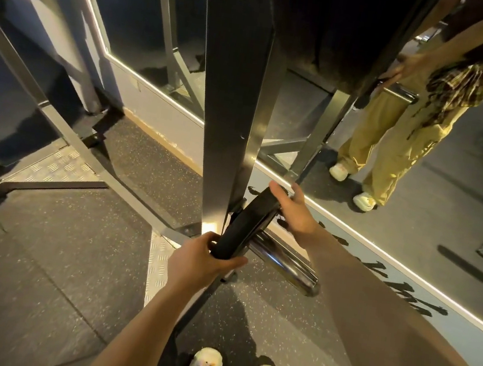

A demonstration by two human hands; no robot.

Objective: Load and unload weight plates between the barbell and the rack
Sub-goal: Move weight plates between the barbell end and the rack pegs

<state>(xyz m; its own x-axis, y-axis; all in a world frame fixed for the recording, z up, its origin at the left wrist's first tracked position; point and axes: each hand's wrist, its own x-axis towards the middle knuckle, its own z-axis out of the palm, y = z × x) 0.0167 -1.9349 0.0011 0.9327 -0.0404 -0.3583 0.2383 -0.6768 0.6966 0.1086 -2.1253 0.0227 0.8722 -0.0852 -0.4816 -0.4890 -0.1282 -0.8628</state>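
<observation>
Low on the rack, beside the dark upright post point(230, 120), a black weight plate point(245, 223) is seen threaded on a chrome peg point(282, 260) that juts out from the post toward the lower right. The plate sits at the inner end of the peg, close against the post, edge-on to the camera and leaning slightly. The left hand point(204, 257) is wrapped around the near lower rim of the plate, thumb and fingers curled over the edge in a firm grasp. The right hand point(295, 211) is laid against the far upper rim and outer face, fingers extended and spread rather than curled; it is judged to be steadying or pressing, not gripping. The two hands are thus set on opposite sides of the plate, the left nearer the body. The deciding relation is judged to be the peg's long axis: any travel of the plate must follow it, outward to the lower right to come off, inward toward the post to seat. Most of the peg's length is bare beyond the plate, so room for sliding is available. On the far side a wall mirror point(417, 190) is close by; underneath, speckled rubber floor point(39, 263) and the person's shoes point(207, 361) lie near the drop line.
</observation>
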